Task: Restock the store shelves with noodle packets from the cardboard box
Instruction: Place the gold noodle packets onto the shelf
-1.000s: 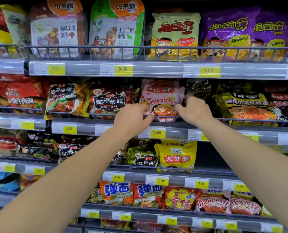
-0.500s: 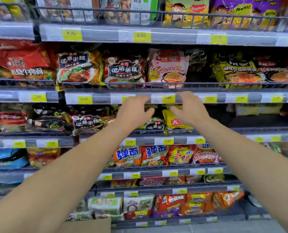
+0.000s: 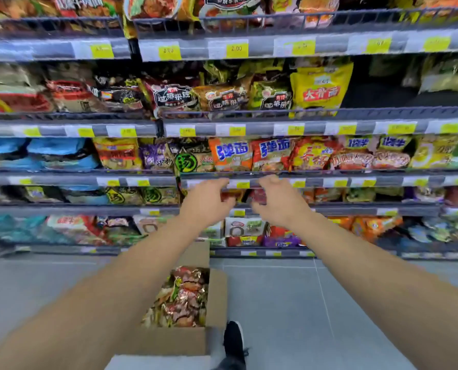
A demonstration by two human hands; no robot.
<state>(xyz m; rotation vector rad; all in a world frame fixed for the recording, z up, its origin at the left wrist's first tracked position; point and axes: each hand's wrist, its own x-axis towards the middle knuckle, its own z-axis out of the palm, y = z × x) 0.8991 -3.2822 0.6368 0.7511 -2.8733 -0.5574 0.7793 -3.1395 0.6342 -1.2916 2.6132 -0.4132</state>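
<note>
On the floor below the arms sits the box (image 3: 212, 295), open at the top, its flaps up, with noodle packets (image 3: 185, 297) heaped inside, shiny red, gold and green wrappers crumpled together. A dark shoe (image 3: 233, 339) stands just beside its right wall on the grey floor (image 3: 329, 303).

Both bare arms reach out over the box toward the shelves (image 3: 249, 49). The left hand (image 3: 206, 202) is seen from the back, fingers loosely curled and pointing right, with nothing in them. The right hand (image 3: 277, 202) mirrors it, fingers loosely curled and pointing left, also holding nothing. The two hands are near each other but apart, fingertips facing across a small gap. Both appear in front of a lower shelf edge with yellow price tags (image 3: 242, 185); motion blur hides whether either touches the rail or the red packs (image 3: 258, 196) behind them.

Above the hands runs a row with orange packs (image 3: 232, 153) lettered in blue, red ones next to them, and blue bags (image 3: 57, 153) far to the left. One shelf higher stands a yellow pack (image 3: 320, 85) with red lettering beside dark and green packs (image 3: 272, 96). To its right that shelf shows a dark gap (image 3: 377, 97). Lower rows hold white boxed goods (image 3: 245, 227) and more bright packs, all blurred.
</note>
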